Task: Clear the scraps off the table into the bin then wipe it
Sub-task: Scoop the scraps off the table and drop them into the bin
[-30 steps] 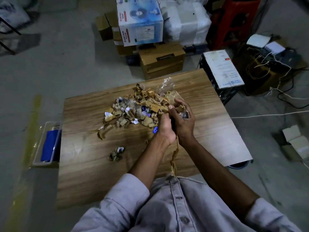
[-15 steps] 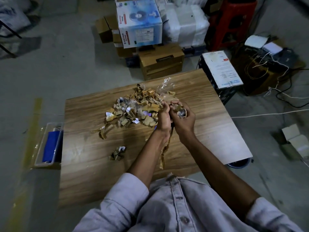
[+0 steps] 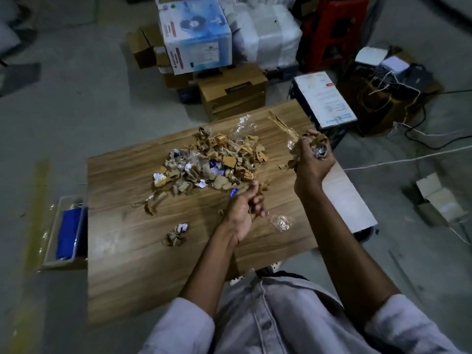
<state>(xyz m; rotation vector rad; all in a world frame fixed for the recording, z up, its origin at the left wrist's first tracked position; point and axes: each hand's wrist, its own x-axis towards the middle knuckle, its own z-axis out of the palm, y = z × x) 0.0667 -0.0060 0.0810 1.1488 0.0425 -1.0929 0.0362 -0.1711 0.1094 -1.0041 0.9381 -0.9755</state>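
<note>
Table: wood-grain top filling the middle of the frame, the person's shirt at the bottom edge
Scraps: loose pile of torn brown card, white paper bits and clear film, on the table just above the centre of the frame
Small clump: crumpled brown and white bits lying apart from the pile, lower left of it
Right hand: raised over the table's right side, fingers curled tight round a fistful of scraps, with a brown strip and film trailing up and left from the fist
Left hand: just below the pile's right end, fingers curled inward; brown bits show at the fingertips, but blur hides whether it grips them
Clear wrapper: on the table, just right of the left hand
Tray: on the floor against the table's left edge, a blue cloth inside
Cardboard box: on the floor beyond the table's far edge, upper centre, other boxes stacked behind it
Cables: tangled on the floor, upper right
</note>
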